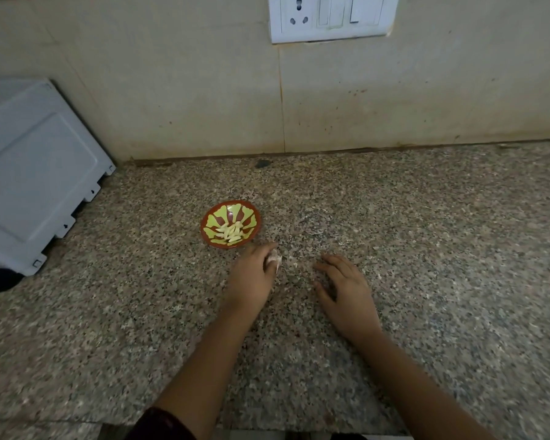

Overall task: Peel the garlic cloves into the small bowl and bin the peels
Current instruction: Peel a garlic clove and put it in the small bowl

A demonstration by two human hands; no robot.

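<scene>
Cloves [231, 232] lie in the bowl [251, 228], hands [299, 281] just before it.

Bare counter [410, 233] lies right of the small bowl [231, 224]; a grey appliance [35, 173] crowds the left.

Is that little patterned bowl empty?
No. The small bowl holds a pile of pale peeled garlic cloves at its bottom.
</scene>
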